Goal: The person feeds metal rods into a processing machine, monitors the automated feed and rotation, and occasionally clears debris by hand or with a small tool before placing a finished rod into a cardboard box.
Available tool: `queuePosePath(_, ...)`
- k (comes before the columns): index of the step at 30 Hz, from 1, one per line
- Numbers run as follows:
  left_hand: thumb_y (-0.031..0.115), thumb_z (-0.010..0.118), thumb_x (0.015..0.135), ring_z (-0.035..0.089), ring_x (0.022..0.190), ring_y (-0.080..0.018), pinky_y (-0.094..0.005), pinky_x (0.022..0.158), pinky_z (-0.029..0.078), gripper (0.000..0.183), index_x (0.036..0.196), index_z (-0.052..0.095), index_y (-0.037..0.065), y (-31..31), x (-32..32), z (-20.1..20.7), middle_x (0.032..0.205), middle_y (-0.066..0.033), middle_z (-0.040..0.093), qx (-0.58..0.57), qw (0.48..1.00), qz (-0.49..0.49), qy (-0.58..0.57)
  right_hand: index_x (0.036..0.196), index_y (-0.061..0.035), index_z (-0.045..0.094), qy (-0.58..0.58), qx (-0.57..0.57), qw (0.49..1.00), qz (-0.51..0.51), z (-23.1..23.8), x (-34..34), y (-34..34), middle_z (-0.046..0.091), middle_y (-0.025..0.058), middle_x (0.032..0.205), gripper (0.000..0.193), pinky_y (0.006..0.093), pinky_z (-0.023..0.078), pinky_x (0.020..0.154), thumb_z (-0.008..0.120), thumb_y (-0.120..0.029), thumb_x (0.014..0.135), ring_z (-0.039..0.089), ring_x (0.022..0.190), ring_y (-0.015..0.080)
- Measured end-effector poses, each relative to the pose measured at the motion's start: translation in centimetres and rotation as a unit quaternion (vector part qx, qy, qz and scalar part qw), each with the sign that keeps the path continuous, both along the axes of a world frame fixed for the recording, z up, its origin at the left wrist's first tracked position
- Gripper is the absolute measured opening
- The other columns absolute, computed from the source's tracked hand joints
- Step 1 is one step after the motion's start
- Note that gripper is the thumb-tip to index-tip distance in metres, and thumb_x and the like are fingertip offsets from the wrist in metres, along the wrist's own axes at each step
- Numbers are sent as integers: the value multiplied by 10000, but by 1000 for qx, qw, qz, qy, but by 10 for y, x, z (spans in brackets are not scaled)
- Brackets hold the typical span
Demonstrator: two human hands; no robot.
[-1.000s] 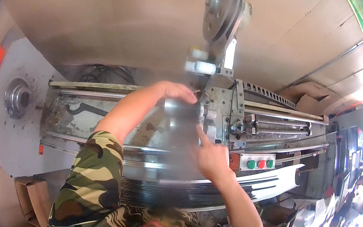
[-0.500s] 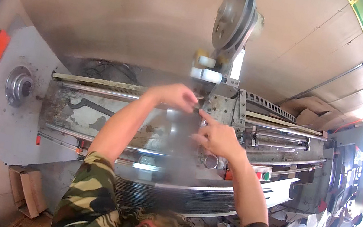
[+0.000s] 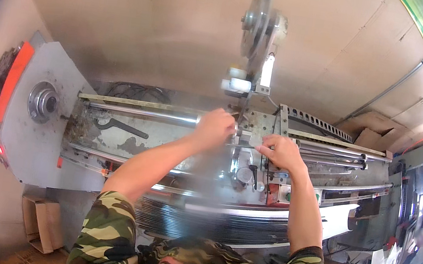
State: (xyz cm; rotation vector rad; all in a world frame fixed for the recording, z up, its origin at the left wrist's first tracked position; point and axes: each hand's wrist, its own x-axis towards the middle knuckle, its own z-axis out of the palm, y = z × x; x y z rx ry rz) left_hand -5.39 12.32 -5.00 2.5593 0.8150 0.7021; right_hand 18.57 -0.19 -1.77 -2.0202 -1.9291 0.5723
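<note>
My left hand [image 3: 216,128] is closed at the left side of the metal carriage [image 3: 261,123] on the machine; its fingertips hide what they grip. To its right, my right hand [image 3: 281,153] is closed in a pinch over the carriage. A thin dark rod-like piece [image 3: 242,146] runs left from its thumb and fingertips; its kind cannot be made out. Below the hands on the carriage are a round metal part [image 3: 244,175] and a black clamping lever [image 3: 255,176]. A pulley wheel [image 3: 257,23] and white rollers [image 3: 240,85] stand above on an arm.
A hook wrench [image 3: 123,127] lies on the bed between long metal rails [image 3: 140,112]. Left stands a grey end plate with a round chuck [image 3: 43,102]. A large spool of dark strand [image 3: 241,226] lies before me. A control box with a green button [image 3: 285,195] sits right.
The hands have moved farther apart, the right one going right. Its pointing finger has folded into a pinch, and a thin rod-like piece now shows. My left fingers have closed at the carriage.
</note>
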Motion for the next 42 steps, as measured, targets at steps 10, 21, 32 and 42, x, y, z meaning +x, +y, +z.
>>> queuePosePath(10,225,704,877,705,816,-349,-420,744,547,182,924,688,50,-23,-26,27,890,-141,738,-188,982,21,11,820,-117,763,52,-64,996,-42,-6,8,12,718,150,834,358,472,527,758,692,-466,848,670,853,377)
queuePosePath(21,146,733,851,707,889,-202,-324,811,547,164,959,751,24,-9,-34,28,982,-119,758,-330,943,-34,-4,825,-127,773,49,-16,998,-45,-21,18,9,717,119,793,326,444,527,726,715,-446,859,674,799,349)
queuePosePath(32,106,484,931,693,920,-370,-479,820,555,179,968,643,33,-25,14,50,935,-182,702,51,933,-83,345,849,-126,790,101,86,987,-85,-55,16,7,730,97,798,297,428,542,696,755,-420,838,692,760,323)
queuePosePath(42,63,656,940,650,718,-107,-276,673,544,149,1045,732,-12,12,2,27,862,-58,741,-357,928,11,103,1072,-95,730,6,386,911,-146,-41,-3,-37,668,172,1202,406,486,453,994,817,-307,737,604,1135,367)
